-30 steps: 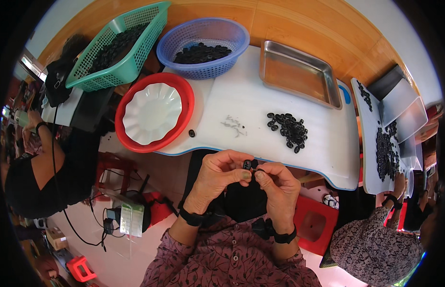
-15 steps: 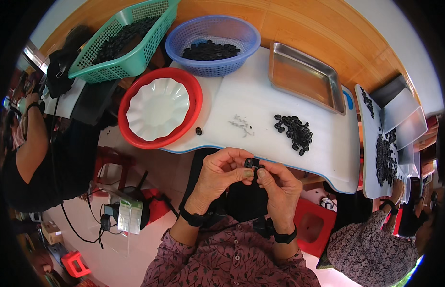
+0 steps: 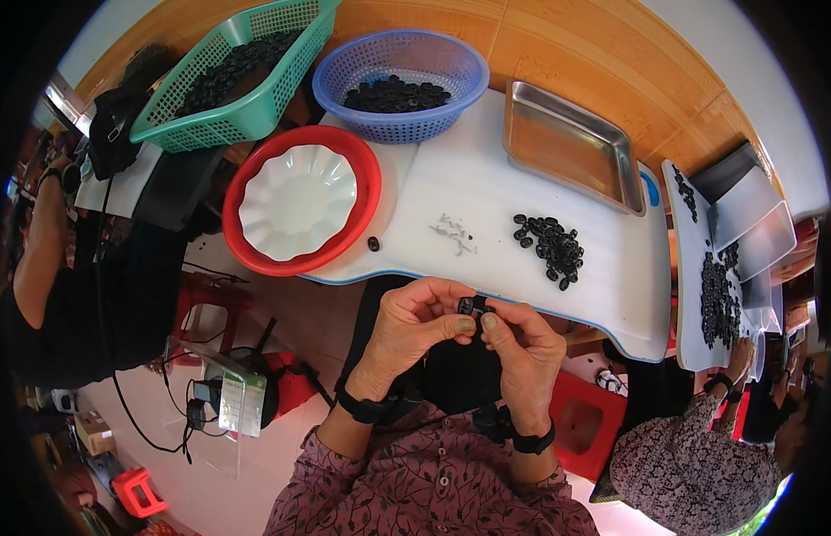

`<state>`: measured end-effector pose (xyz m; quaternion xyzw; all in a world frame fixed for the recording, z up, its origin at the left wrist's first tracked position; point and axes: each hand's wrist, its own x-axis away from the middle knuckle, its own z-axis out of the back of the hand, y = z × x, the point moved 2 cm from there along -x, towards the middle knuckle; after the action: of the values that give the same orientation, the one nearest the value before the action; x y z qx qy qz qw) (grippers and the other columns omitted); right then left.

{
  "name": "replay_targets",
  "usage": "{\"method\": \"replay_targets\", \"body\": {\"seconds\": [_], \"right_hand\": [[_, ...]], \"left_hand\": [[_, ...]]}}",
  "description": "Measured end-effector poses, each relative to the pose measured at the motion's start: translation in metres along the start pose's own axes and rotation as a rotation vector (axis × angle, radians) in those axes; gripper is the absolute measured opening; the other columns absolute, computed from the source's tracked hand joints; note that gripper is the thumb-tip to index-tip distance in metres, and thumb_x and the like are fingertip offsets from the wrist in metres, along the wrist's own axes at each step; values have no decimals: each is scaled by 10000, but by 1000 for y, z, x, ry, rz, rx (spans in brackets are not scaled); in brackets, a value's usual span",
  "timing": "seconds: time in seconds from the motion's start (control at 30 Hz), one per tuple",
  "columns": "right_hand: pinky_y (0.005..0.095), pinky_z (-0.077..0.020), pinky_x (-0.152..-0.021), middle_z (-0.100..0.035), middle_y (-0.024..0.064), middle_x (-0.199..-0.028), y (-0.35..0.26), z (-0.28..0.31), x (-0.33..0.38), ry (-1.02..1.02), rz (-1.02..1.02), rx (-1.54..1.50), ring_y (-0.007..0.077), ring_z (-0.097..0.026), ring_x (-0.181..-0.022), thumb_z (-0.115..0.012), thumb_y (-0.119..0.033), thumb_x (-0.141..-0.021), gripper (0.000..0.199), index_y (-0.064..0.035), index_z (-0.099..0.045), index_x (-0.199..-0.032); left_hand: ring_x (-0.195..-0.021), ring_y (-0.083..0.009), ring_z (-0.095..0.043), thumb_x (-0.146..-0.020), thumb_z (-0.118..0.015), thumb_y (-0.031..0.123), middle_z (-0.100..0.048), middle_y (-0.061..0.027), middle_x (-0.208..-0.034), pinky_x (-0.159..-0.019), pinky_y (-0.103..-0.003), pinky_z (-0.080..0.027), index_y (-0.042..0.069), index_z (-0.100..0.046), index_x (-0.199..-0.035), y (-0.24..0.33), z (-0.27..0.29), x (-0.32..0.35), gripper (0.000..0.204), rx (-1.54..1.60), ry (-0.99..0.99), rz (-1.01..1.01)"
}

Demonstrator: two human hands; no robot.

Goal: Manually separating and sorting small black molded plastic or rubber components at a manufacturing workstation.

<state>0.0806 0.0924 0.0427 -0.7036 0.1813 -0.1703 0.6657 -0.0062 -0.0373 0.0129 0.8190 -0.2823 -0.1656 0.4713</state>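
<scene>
Just off the table's near edge, a small black plastic piece (image 3: 468,305) is pinched between the fingertips of both hands. My left hand (image 3: 406,326) grips it from the left with thumb and forefinger. From the other side, thumb and fingers of my right hand (image 3: 528,347) close on it, partly covering it. Beyond my hands, a pile of small oval black pieces (image 3: 558,252) lies on the white table (image 3: 505,259). Several thin translucent scraps (image 3: 455,234) are scattered left of that pile. One lone black piece (image 3: 373,243) sits near the red basin.
A white fluted bowl (image 3: 299,201) rests in a red basin (image 3: 369,210) at left. Behind stand a green basket (image 3: 214,134) and a blue basket (image 3: 402,129), both holding black pieces. A metal tray (image 3: 572,147) is at back right. Co-workers sit on both sides.
My hands and the black piece stay almost still. At far left, the co-worker's forearm has shifted. The whole view has moved very slightly.
</scene>
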Motion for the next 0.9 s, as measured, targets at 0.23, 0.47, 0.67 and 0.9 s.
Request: {"method": "replay_targets", "body": {"seconds": [0.23,0.47,0.67,0.9], "right_hand": [[188,-466,-713,-610,22,-915,1,0,0,2,48,50,66,-574,-791,-653,21,-853,177,11,-662,-1030],[177,-455,-706,-606,13,-890,1,1,0,-1,46,53,51,-567,-790,-651,31,-850,174,11,-662,-1023],[176,-451,-690,-604,6,-869,-1,1,1,0,16,42,48,-562,-766,-655,29,-846,161,14,-669,-1006],[174,-448,-675,-614,-1,-826,-2,2,1,1,-17,48,41,-561,-751,-670,7,-840,134,15,-680,-974]], "left_hand": [[-712,-97,-634,-812,-677,-53,-663,-64,-871,-646,-208,-528,-24,-624,-1083,5,-6,2,278,-66,1,4],[-705,-94,-631,-810,-680,-50,-661,-57,-866,-637,-207,-523,-21,-625,-1080,7,-9,2,278,-125,8,-13],[-680,-97,-630,-812,-681,-42,-664,-59,-820,-620,-210,-523,-25,-627,-1067,8,-8,3,261,-131,8,24],[-680,-103,-636,-817,-676,-38,-674,-77,-814,-621,-216,-528,-28,-628,-1062,7,-8,3,249,-132,3,38]]}}
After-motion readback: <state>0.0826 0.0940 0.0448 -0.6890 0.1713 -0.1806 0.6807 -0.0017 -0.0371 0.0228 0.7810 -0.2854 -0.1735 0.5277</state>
